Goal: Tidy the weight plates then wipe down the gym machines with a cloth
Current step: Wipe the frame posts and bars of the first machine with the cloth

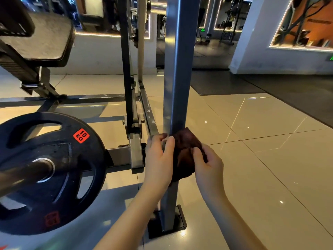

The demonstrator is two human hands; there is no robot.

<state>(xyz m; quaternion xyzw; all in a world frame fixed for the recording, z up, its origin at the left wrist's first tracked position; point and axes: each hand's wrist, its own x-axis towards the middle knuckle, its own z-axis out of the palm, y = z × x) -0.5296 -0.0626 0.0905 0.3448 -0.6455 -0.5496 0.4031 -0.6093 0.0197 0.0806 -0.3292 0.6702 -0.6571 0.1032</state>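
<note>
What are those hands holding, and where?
A dark cloth, wrapped round the machine's upright post. The left hand grips its left edge against the post; the right hand pinches its right side.

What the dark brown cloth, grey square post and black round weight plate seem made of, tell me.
Dark brown cloth: soft matt fabric, creased, bunched. Grey square post: probably painted steel, sheen streaks. Black round weight plate: likely rubber-coated, matt, scuffed.

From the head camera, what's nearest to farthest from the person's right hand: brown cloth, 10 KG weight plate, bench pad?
1. Brown cloth, pinched in the right hand itself, against the post.
2. 10 KG weight plate, off to the left.
3. Bench pad, upper left, farther back.
</note>
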